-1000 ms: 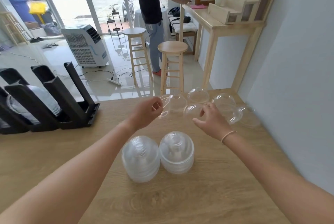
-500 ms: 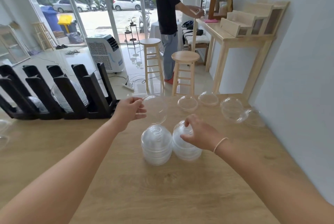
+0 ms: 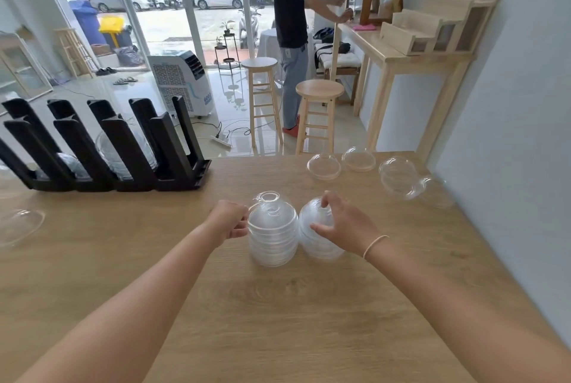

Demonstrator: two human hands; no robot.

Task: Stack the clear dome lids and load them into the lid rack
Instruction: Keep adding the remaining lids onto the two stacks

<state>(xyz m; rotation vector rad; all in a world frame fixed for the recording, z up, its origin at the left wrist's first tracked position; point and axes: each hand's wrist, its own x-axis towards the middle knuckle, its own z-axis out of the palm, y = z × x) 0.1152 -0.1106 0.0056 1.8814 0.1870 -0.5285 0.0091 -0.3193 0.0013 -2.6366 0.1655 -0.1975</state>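
Clear plastic dome lids sit in two stacks at the middle of the wooden worktop (image 3: 278,320), touching side by side. Left stack (image 3: 272,234) is taller, w/ its top lid sitting a bit high and tilted, hole up. Right stack (image 3: 318,237) leans slightly to the right.

Left hand (image 3: 228,222) is at the left stack's side, fingers curled in, pinching the rim of an upper lid. Right hand (image 3: 343,225) is draped over the right stack, fingers spread across the dome, thumb low on its front.

Black lid rack (image 3: 102,147) stands at the worktop's far left edge, well apart from both stacks; approx two of its slots hold rows of clear lids, the others look bare.

Loose lids (image 3: 380,172) lie along the far right edge of the worktop near the wall: two singles dome-up, then a small nested pair and one more beside it. One more clear lid (image 3: 18,225) lies at the left edge, in front of the rack.

Beyond the worktop: two wooden stools (image 3: 318,110), and a person (image 3: 293,27) standing at a side table.
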